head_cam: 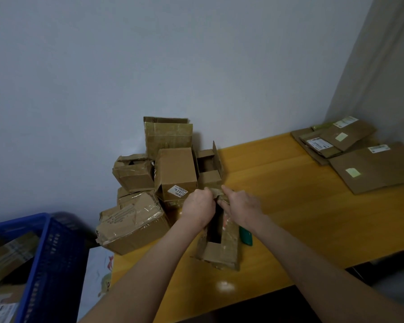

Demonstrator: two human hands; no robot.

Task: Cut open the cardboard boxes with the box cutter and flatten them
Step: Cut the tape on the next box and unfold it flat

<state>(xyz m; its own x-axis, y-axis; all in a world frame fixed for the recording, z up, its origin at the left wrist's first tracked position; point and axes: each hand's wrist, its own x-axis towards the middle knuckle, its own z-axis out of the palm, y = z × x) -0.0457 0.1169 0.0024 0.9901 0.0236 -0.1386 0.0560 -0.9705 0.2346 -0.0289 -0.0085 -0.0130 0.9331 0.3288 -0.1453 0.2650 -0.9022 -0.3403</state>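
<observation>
Left hand [198, 206] grips box [217, 252]; right hand [241, 206] too.

Box pile [163, 183] left, flattened boxes [359, 159] right.

My left forearm [149, 262] and right forearm [313, 257] are showing bare along their whole visible length; my left hand [197, 207] and right hand [241, 205] are likewise showing bare, wrists uncovered.
</observation>
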